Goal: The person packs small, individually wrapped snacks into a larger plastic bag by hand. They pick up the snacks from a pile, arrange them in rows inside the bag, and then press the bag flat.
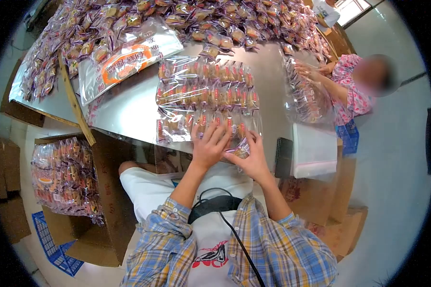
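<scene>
Our left hand (209, 146) lies spread on the rows of small wrapped snack packets in clear film (206, 93); our right hand (254, 158) pinches one small wrapped snack (241, 151). We judge that a nudge toward six o'clock could scatter the rows off the grey worktop (124, 107) edge.

There is only one view, from a camera worn on the person's head. It looks forward and steeply down, so the person's own chest and lap fill the lower middle of the frame. The table (129, 110) lies close in front and runs toward the top edge. The lens is a very wide fisheye: straight lines bend, and the corners are dark. A co-worker (354, 91) appears at the right side.
</scene>
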The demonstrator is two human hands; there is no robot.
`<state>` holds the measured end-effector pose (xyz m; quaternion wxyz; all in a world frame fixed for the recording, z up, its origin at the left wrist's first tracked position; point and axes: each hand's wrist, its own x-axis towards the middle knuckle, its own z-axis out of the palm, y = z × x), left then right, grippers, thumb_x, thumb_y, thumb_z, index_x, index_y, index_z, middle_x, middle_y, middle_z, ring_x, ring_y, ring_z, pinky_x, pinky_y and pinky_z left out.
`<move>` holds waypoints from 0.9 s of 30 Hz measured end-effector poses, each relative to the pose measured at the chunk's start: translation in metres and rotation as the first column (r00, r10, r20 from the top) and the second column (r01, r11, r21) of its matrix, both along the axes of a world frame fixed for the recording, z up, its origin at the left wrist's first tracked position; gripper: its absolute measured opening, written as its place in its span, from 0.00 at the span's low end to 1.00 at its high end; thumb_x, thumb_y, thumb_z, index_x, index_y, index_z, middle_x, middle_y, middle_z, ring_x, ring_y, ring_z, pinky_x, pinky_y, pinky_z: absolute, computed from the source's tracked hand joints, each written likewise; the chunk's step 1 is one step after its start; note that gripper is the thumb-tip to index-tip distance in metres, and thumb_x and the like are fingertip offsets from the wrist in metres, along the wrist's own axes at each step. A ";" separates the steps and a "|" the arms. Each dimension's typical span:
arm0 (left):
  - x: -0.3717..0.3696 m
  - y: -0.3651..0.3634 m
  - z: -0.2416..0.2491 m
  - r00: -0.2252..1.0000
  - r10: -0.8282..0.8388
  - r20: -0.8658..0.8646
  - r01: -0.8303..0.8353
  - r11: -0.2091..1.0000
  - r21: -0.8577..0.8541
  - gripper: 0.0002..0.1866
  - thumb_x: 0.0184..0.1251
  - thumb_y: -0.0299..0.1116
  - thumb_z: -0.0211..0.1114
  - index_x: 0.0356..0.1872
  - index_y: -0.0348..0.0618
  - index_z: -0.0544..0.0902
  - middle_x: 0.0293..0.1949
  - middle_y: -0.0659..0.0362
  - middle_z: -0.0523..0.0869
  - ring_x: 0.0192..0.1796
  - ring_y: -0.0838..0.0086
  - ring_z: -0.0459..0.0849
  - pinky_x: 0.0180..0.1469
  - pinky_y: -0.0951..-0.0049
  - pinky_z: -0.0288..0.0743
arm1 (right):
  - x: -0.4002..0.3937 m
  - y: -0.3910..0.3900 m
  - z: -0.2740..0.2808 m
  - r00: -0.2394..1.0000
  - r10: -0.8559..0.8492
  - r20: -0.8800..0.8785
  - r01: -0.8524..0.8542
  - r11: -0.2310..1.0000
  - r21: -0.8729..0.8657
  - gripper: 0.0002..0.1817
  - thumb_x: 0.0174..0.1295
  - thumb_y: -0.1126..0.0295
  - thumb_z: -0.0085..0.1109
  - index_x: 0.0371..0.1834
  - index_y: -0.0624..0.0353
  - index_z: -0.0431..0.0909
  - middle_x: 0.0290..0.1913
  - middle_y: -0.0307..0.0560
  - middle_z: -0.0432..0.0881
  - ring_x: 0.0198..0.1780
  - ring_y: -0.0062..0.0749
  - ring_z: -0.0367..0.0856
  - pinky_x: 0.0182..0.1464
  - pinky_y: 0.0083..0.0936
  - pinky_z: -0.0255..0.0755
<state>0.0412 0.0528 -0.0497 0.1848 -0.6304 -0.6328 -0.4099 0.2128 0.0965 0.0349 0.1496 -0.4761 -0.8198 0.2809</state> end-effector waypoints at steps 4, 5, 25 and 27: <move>-0.001 -0.002 -0.016 0.999 -0.043 -0.006 0.043 0.999 0.007 0.16 0.64 0.40 0.67 0.53 0.59 0.90 0.57 0.69 0.87 0.62 0.72 0.83 0.73 0.46 0.57 | -0.012 -0.001 0.011 1.000 0.004 -0.029 -0.006 0.998 -0.057 0.66 0.50 0.46 0.83 0.85 0.64 0.51 0.78 0.70 0.61 0.78 0.60 0.66 0.77 0.45 0.64; -0.001 -0.001 -0.021 1.000 -0.024 -0.016 0.025 1.000 0.014 0.17 0.64 0.40 0.67 0.53 0.58 0.90 0.57 0.69 0.87 0.62 0.72 0.83 0.74 0.46 0.57 | -0.014 0.000 0.011 0.997 0.012 -0.080 -0.016 0.999 -0.046 0.66 0.50 0.47 0.84 0.85 0.64 0.51 0.78 0.69 0.61 0.78 0.59 0.66 0.77 0.45 0.64; -0.002 -0.014 0.021 0.983 -0.179 -0.030 0.181 0.981 0.068 0.15 0.58 0.34 0.73 0.48 0.55 0.90 0.55 0.66 0.88 0.60 0.69 0.84 0.72 0.48 0.62 | 0.019 -0.024 -0.029 0.668 -0.350 -0.656 0.061 0.905 -0.421 0.37 0.55 0.67 0.82 0.66 0.65 0.75 0.72 0.53 0.72 0.60 0.31 0.80 0.62 0.29 0.77; 0.004 -0.035 0.031 0.977 -0.189 0.097 0.186 0.982 0.039 0.18 0.55 0.30 0.74 0.49 0.52 0.89 0.50 0.63 0.88 0.55 0.65 0.85 0.62 0.56 0.71 | 0.023 -0.026 -0.040 0.650 -0.296 -0.700 0.049 0.936 -0.350 0.33 0.57 0.68 0.80 0.64 0.65 0.76 0.69 0.50 0.75 0.55 0.27 0.82 0.56 0.26 0.79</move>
